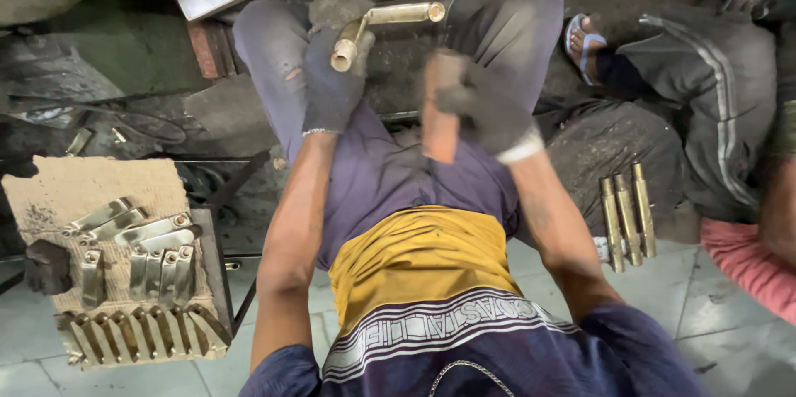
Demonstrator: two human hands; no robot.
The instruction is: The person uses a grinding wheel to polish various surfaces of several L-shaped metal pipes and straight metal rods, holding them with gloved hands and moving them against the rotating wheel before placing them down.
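Both forearms extend forward over the seated person's lap. The right hand (487,107), gloved, has its fingers clenched around a reddish wooden block (439,111) held upright near the right knee. The left hand (332,82), gloved, grasps an L-shaped brass tube (390,22) with a grey rag (336,5), between the knees, one open end facing the camera.

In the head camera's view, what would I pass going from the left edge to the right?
Metal pieces on a mat → left hand holding a bent brass pipe → right hand gripping a wooden block → three brass rods → another person's sandalled foot and leg.
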